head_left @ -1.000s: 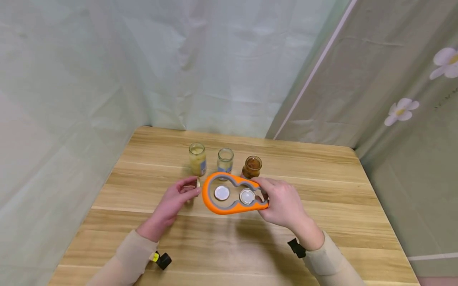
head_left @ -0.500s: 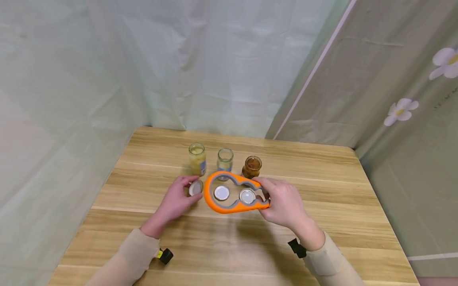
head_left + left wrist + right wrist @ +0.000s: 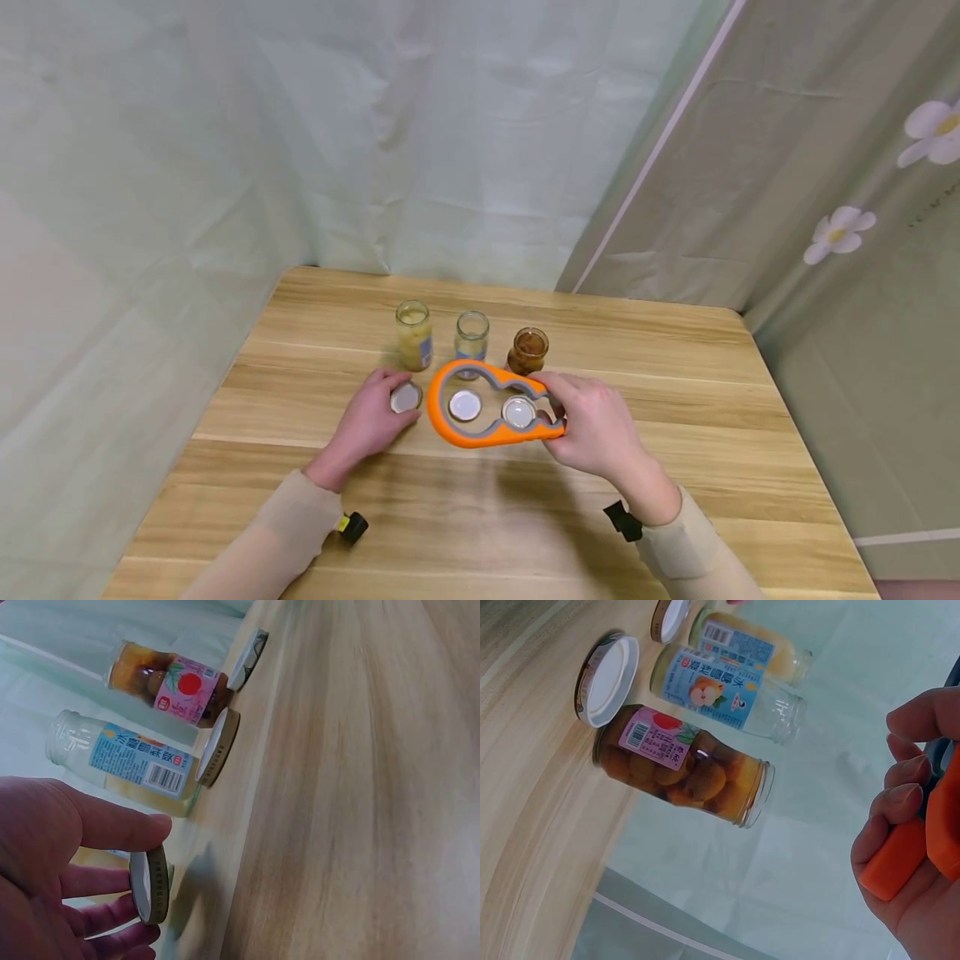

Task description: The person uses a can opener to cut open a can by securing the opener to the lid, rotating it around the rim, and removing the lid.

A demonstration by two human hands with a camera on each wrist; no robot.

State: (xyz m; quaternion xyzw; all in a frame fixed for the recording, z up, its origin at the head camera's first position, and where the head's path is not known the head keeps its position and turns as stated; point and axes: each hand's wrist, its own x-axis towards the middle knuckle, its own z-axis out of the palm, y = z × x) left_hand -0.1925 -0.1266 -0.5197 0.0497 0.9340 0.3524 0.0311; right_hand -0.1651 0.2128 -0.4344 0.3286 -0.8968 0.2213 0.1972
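Observation:
My left hand [image 3: 369, 419] pinches a gold-rimmed jar lid [image 3: 150, 885] between thumb and fingers, low over the table, its white inside facing up. The right hand [image 3: 596, 421] grips an orange and grey jar opener [image 3: 442, 417] by its narrow end, held up above the table. Through the opener's gaps two more lids show: a middle lid [image 3: 465, 405] and a right lid [image 3: 519, 412], both inside up. Behind stand three uncovered glass jars: one with pale fruit [image 3: 414, 337], one with clear liquid [image 3: 472, 333], and one with brown fruit [image 3: 528, 350].
The wooden table [image 3: 675, 400] stretches out in front and to the right of the jars. Pale curtains [image 3: 465, 150] hang behind it and at both sides. A black wrist camera [image 3: 352, 527] is strapped to the left forearm.
The lid in my left hand has turned from upright on edge to flat, inside up, and shifted slightly left. My right hand and the jar opener have hardly moved.

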